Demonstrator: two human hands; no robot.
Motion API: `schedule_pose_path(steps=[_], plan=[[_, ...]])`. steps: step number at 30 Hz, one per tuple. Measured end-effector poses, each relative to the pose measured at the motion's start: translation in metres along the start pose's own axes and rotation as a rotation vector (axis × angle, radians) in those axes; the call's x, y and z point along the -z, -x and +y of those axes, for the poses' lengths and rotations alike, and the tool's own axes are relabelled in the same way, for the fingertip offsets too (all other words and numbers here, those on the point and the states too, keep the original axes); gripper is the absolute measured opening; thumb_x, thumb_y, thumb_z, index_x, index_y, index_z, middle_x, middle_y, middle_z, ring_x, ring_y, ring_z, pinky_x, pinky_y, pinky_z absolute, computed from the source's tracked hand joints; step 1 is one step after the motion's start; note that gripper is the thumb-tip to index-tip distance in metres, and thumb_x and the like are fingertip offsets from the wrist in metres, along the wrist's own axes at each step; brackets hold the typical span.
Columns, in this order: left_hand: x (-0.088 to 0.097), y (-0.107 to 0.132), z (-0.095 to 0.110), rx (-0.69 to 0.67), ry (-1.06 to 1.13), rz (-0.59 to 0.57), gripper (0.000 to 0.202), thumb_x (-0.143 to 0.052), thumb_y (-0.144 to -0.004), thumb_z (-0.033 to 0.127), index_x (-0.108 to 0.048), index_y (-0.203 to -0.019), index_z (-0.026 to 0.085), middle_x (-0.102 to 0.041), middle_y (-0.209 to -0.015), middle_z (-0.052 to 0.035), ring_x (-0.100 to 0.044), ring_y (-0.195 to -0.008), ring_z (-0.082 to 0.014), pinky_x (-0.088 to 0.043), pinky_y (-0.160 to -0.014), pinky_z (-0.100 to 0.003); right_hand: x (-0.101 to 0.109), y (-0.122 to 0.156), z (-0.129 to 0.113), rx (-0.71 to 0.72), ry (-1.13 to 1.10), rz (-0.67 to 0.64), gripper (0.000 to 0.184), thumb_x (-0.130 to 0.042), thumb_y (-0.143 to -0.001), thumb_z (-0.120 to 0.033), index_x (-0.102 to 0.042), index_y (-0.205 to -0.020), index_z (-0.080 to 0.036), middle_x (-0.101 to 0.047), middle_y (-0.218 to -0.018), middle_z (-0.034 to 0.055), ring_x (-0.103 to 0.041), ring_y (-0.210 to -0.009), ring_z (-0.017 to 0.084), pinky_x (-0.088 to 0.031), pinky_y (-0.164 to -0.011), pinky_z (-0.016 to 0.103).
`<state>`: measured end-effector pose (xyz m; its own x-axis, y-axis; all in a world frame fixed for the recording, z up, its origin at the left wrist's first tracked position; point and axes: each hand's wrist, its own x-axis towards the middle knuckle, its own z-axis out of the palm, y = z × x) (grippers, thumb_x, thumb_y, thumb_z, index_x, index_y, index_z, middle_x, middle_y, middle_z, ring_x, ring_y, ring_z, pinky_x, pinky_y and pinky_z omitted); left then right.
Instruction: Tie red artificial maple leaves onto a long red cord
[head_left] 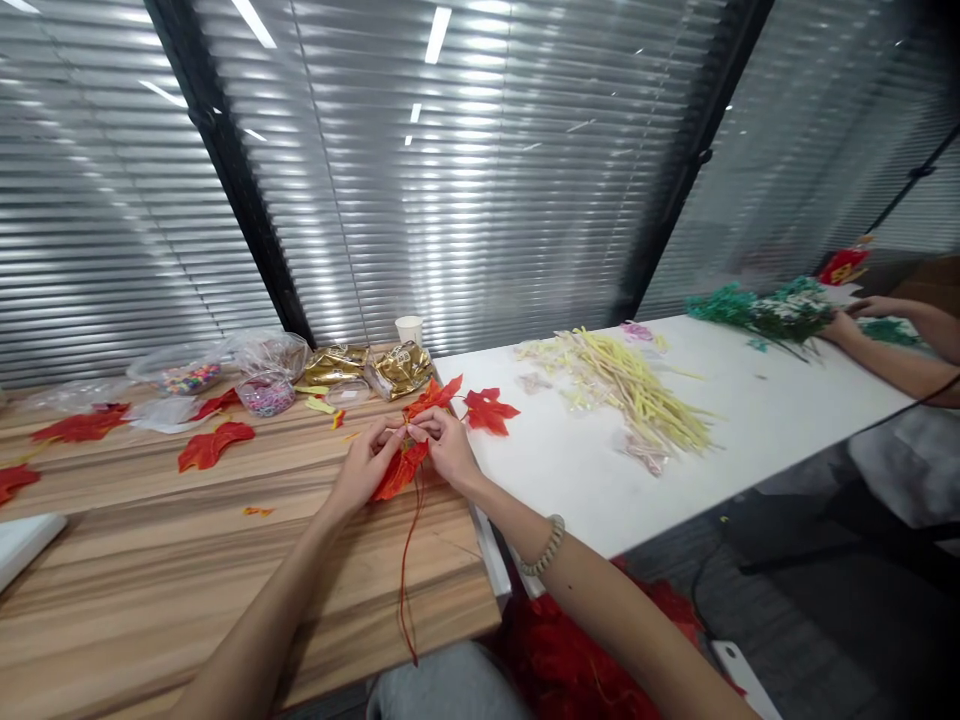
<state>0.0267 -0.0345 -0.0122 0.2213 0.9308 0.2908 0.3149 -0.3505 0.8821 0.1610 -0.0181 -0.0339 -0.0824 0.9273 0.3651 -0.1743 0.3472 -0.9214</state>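
Note:
My left hand point(371, 455) and my right hand point(444, 445) meet over the front of the wooden table, thumbs and fingertips pinched close together. Between them is a red artificial maple leaf garland point(401, 472), with leaves showing above and below my fingers. From it a thin red cord point(405, 580) hangs down toward the table's front edge. The exact spot under my fingertips is too small to make out. Another red maple leaf point(489, 411) sticks out to the right, over the white table's edge.
Left on the wooden table point(150, 600) lie loose red leaves point(215, 446), bags of colored beads point(268, 393) and gold foil packets point(401, 370). A paper cup point(409, 330) stands behind. Yellow strips point(637, 390) cover part of the white table point(555, 500). At right, another person's hands point(847, 320) hold green foliage point(787, 310).

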Motion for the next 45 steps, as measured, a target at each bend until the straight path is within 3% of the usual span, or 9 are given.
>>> schedule_pose_path(steps=[6,24,34,39,43,45], plan=[[0.002,-0.001,0.002,0.085,0.06,-0.001,0.033,-0.051,-0.075,0.044,-0.055,-0.091,0.016,-0.065,-0.071,-0.0021,-0.059,-0.071,-0.0171,-0.043,-0.062,-0.024,0.0,-0.001,0.0,-0.015,-0.021,-0.006,0.014,-0.061,-0.068,-0.028,-0.054,-0.073,-0.017,-0.063,-0.069,0.0015,-0.062,-0.067,0.015,-0.049,-0.063,0.026],[0.002,-0.002,-0.002,0.079,0.054,0.006,0.032,-0.052,-0.075,0.044,-0.057,-0.089,0.016,-0.066,-0.091,-0.0057,-0.06,-0.08,-0.0177,-0.044,-0.073,-0.027,0.0,-0.002,0.002,-0.014,-0.044,-0.03,0.014,-0.059,-0.069,-0.029,-0.053,-0.075,-0.018,-0.061,-0.068,0.0006,-0.06,-0.065,0.014,-0.046,-0.06,0.023],[-0.003,-0.002,-0.008,0.12,0.18,0.031,0.045,-0.056,-0.071,0.047,-0.058,-0.103,0.015,-0.065,-0.098,-0.0081,-0.059,-0.088,-0.0196,-0.045,-0.076,-0.028,0.003,-0.006,0.005,-0.015,-0.072,0.019,0.014,-0.06,-0.069,-0.029,-0.054,-0.075,-0.018,-0.061,-0.069,0.0004,-0.059,-0.064,0.013,-0.046,-0.06,0.023],[-0.01,0.001,-0.001,0.242,0.349,-0.025,0.05,-0.058,-0.071,0.046,-0.052,-0.11,0.015,-0.062,-0.105,-0.0102,-0.059,-0.09,-0.0202,-0.047,-0.074,-0.029,0.007,-0.008,0.007,-0.006,-0.095,0.049,0.015,-0.059,-0.069,-0.03,-0.055,-0.077,-0.017,-0.061,-0.069,0.0007,-0.059,-0.065,0.013,-0.045,-0.06,0.023],[-0.012,0.005,0.008,0.367,0.487,-0.157,0.052,-0.055,-0.074,0.045,-0.046,-0.117,0.017,-0.062,-0.1,-0.0115,-0.062,-0.076,-0.0194,-0.049,-0.061,-0.029,0.009,-0.009,0.007,-0.003,-0.099,0.073,0.016,-0.059,-0.07,-0.031,-0.055,-0.078,-0.017,-0.061,-0.069,0.0009,-0.059,-0.065,0.014,-0.046,-0.06,0.023],[-0.012,0.007,0.011,0.386,0.527,-0.191,0.052,-0.059,-0.073,0.041,-0.045,-0.118,0.018,-0.062,-0.098,-0.0103,-0.062,-0.075,-0.0176,-0.05,-0.061,-0.028,0.009,-0.009,0.006,-0.009,-0.104,0.087,0.017,-0.058,-0.07,-0.032,-0.055,-0.079,-0.017,-0.062,-0.07,0.0014,-0.06,-0.065,0.014,-0.046,-0.06,0.024]])
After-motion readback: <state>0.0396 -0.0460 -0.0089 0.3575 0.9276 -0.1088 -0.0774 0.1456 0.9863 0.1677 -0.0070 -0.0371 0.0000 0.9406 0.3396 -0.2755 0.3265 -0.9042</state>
